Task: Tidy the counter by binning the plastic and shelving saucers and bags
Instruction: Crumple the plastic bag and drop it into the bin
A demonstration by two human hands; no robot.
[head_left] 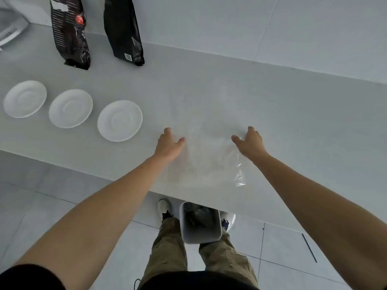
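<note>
A clear plastic sheet [207, 155] lies flat on the grey counter [293, 126], near its front edge. My left hand [168, 144] rests on the sheet's left side and my right hand [250, 142] on its right side, fingers spread on the plastic. Three white saucers [119, 120] [70, 108] [24, 99] sit in a row on the left. Two black bags [70, 32] [123, 28] stand behind them against the wall. A grey bin [200, 223] with dark contents sits on the floor under the counter edge, between my feet.
A glossy metal appliance [10, 24] shows at the far left corner of the counter. A white wall runs behind the counter. Grey floor tiles lie below, with a dark slot [309, 248] in the floor at the right.
</note>
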